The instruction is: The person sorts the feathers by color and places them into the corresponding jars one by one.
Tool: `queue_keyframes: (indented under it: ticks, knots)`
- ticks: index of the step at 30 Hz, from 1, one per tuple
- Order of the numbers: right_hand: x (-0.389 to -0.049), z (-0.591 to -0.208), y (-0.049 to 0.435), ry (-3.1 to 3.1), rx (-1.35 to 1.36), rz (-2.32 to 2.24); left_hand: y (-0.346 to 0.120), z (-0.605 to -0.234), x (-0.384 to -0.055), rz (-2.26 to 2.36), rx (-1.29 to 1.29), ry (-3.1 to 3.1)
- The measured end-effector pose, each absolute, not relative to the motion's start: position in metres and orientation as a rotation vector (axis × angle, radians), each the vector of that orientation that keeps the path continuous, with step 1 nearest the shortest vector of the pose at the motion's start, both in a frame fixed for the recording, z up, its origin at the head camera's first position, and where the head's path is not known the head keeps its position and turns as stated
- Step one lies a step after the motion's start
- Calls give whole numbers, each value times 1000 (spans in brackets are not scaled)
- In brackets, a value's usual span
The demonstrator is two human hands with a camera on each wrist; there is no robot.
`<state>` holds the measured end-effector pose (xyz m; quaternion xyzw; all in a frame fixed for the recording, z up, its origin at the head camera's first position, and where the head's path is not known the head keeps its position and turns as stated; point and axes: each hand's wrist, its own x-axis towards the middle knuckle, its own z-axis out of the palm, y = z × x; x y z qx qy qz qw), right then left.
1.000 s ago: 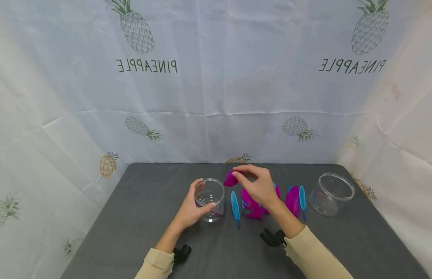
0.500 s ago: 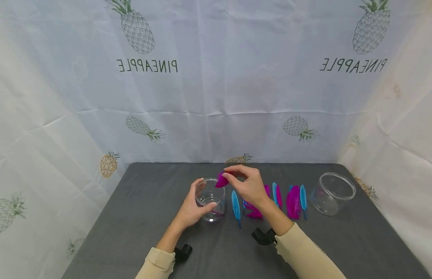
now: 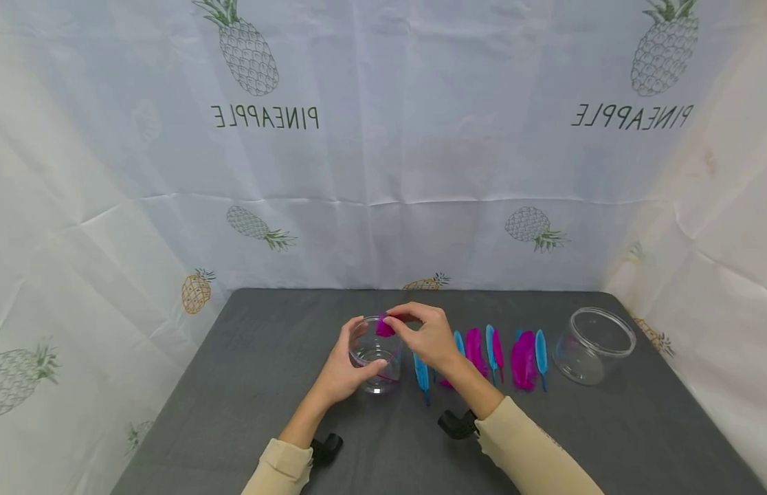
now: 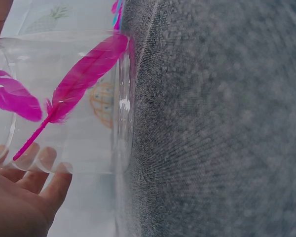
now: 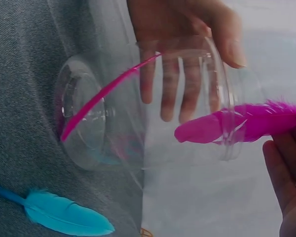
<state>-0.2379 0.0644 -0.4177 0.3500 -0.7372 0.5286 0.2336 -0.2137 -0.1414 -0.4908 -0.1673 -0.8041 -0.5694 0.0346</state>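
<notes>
My left hand [image 3: 345, 368] grips a clear plastic jar [image 3: 385, 359] from its left side, fingers behind and thumb in front. Inside the jar one magenta feather [image 4: 84, 79] leans diagonally against the wall. A second magenta feather [image 5: 261, 122] is pinched by its upper end between the thumb and fingers of my right hand [image 3: 423, 337]. Its lower tip hangs past the rim into the jar, as the right wrist view shows. Just right of the jar a blue feather [image 3: 422, 379] lies on the table, partly hidden by my right hand.
Several magenta feathers [image 3: 522, 361] and blue feathers [image 3: 541, 350] lie in a loose row on the dark grey table [image 3: 247, 385]. Farther right stands another clear jar [image 3: 584, 357]. A pineapple-print curtain [image 3: 371, 172] closes off the back and sides.
My right hand has moved left and slightly down, carrying the magenta feather from right of the jar to over and into its mouth. The left hand stays on the jar.
</notes>
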Motion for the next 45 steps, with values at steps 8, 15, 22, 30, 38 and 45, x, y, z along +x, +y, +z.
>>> queue_keyframes:
  ticks: [8, 15, 22, 30, 38, 45]
  knots:
    - [-249, -436, 61, -2046, 1002, 1455, -141, -491, -214, -1737, -523, -2482]
    - [-250, -439, 58, -2086, 1015, 1414, -143, -490, -213, -1751, -526, -2476]
    - [-250, -442, 55, -2137, 1018, 1353, -142, -489, -213, -1747, -527, -2487]
    - [-250, -443, 53, -2149, 1057, 1261, -142, -491, -213, -1763, -527, -2472]
    - [-248, -441, 55, -2149, 1075, 1223, -141, -491, -213, -1764, -492, -2480]
    - [-246, -433, 62, -2121, 1061, 1242, -137, -474, -206, -1771, -447, -2525]
